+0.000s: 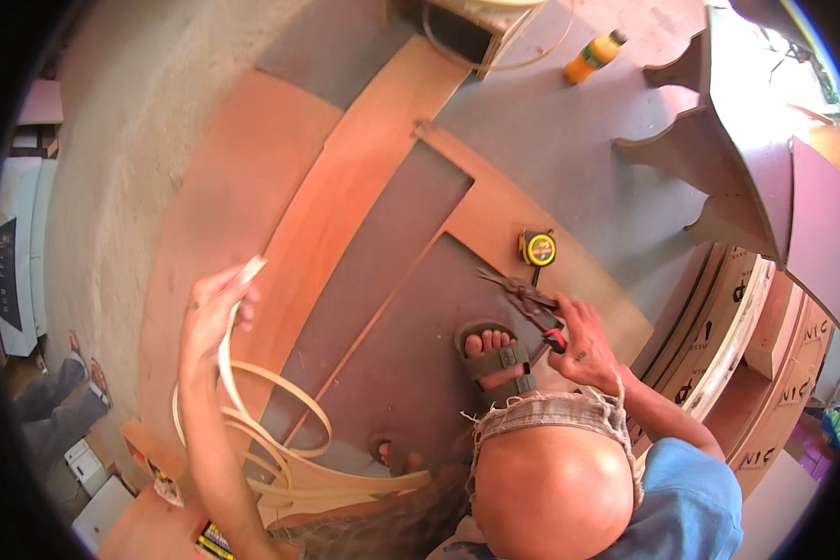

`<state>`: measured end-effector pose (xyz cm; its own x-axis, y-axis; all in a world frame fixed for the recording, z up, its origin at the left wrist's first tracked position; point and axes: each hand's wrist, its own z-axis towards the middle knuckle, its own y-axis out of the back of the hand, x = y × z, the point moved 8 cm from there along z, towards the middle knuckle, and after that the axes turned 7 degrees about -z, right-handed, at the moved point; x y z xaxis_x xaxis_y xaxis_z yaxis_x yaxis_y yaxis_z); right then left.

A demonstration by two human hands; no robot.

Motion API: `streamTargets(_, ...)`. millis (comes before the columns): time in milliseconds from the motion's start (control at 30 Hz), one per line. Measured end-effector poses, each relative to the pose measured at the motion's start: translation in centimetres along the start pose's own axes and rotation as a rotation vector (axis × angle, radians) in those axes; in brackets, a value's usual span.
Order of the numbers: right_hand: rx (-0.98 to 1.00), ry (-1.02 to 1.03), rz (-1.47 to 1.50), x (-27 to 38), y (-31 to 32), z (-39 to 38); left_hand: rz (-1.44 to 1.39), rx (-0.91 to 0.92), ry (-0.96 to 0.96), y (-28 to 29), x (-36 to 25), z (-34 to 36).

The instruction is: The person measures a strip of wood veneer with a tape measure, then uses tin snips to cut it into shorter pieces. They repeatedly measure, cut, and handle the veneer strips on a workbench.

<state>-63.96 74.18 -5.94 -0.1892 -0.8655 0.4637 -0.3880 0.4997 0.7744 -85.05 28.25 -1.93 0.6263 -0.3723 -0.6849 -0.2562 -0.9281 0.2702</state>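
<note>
My left hand (219,313) is closed, pinching the end of a pale, flexible edging strip (226,373). The rest of that strip falls in loose loops beside my left forearm. My right hand (583,343) wraps round the red and black handles of a pair of snips (529,303), whose dark jaws are parted and point up and left, with nothing visible between them. Just beyond the snips, a yellow and black tape measure (538,248) lies on a cut wooden panel (504,201). The two hands are well apart.
A long wooden board (345,168) lies left of centre on the floor. An orange drink bottle (595,56) stands at the back. Curved-edged panels (691,149) and stacked boards (719,345) are at the right. My sandalled foot (495,359) is beside the snips. Another person's legs (56,401) show far left.
</note>
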Motion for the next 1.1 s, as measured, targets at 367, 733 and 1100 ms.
streamTargets(367,-0.317,-0.511,-0.333,-18.7,-1.8,-7.2,-0.386,-0.409,0.227,20.7,20.3,-5.0)
streamTargets(733,-0.491,0.492,-0.407,-0.7,5.0,9.6,-0.546,-0.667,0.502,25.4,40.3,-16.0)
streamTargets(1100,-0.621,0.232,-1.118,10.4,7.3,38.7,-0.486,-0.926,0.481,27.9,41.1,-25.2)
